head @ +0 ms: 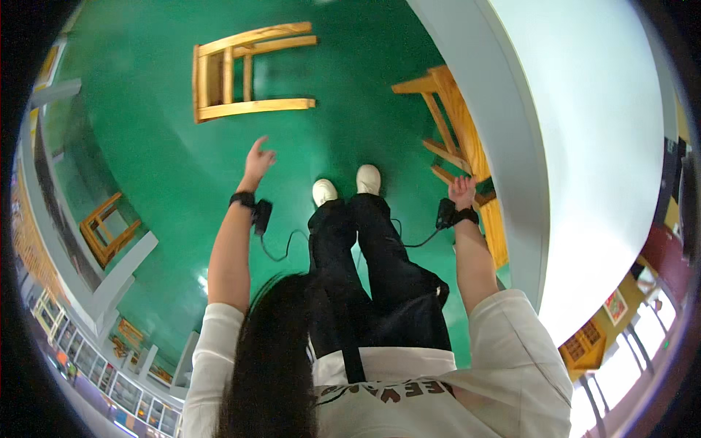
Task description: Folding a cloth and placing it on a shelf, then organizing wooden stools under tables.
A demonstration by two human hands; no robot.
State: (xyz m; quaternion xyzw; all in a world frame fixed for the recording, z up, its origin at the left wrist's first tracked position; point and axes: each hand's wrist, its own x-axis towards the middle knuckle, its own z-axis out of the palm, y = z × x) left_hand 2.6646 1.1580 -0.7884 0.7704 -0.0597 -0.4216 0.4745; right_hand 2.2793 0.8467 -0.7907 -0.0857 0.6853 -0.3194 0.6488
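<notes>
On the green floor ahead lies a wooden stool (pixel 254 71) on its side, its legs pointing right. My left hand (pixel 259 160) hangs in the air below and nearer to me than that stool, fingers apart and holding nothing. At the right, my right hand (pixel 463 189) is beside another wooden stool (pixel 460 120), its fingers partly bent; whether it touches the wood cannot be told. More yellow wood (pixel 494 230), seemingly another stool, shows beside my right forearm. Both wrists wear black bands with small black devices and cables.
A large white table (pixel 597 164) with a curved-looking edge runs along my right, over the stools. Farther left another wooden stool (pixel 109 230) lies near a grey-white frame (pixel 123 268). Glass-fronted shelving (pixel 104 378) stands at the lower left. My feet are on the green floor.
</notes>
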